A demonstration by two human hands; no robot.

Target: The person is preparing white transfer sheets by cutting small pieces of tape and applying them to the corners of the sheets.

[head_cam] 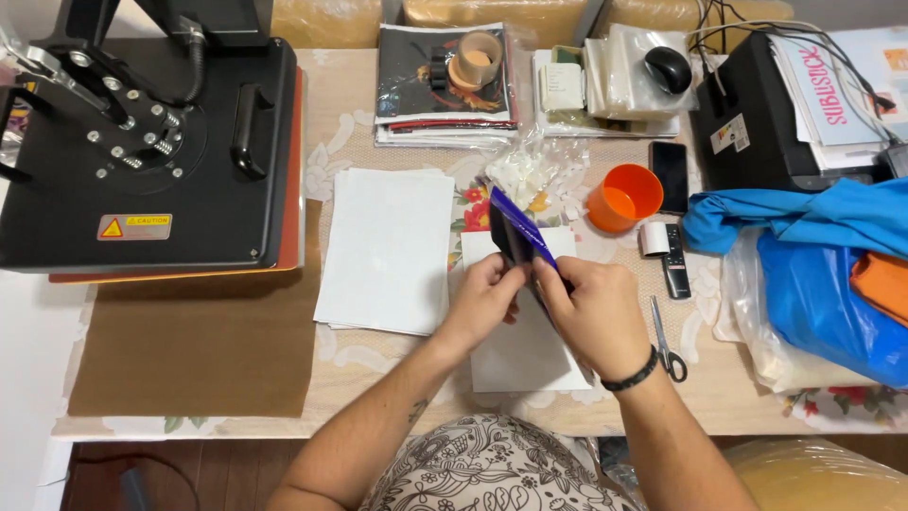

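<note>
Both my hands hold a thin dark blue sheet [515, 227] edge-on above a white sheet of paper [525, 350] on the table. My left hand [484, 301] pinches its lower left edge. My right hand [596, 312], with a black band on the wrist, grips its lower right edge. The blue sheet tilts up and away from me. A stack of white paper [388, 246] lies just left of my hands.
A black heat press [142, 142] sits at the left above a brown sheet [199, 350]. An orange cup [622, 197], a phone [670, 175], a remote [673, 257], scissors [667, 341], a black printer [757, 123], blue cloth [813, 218] and a plastic bag [813, 312] crowd the right.
</note>
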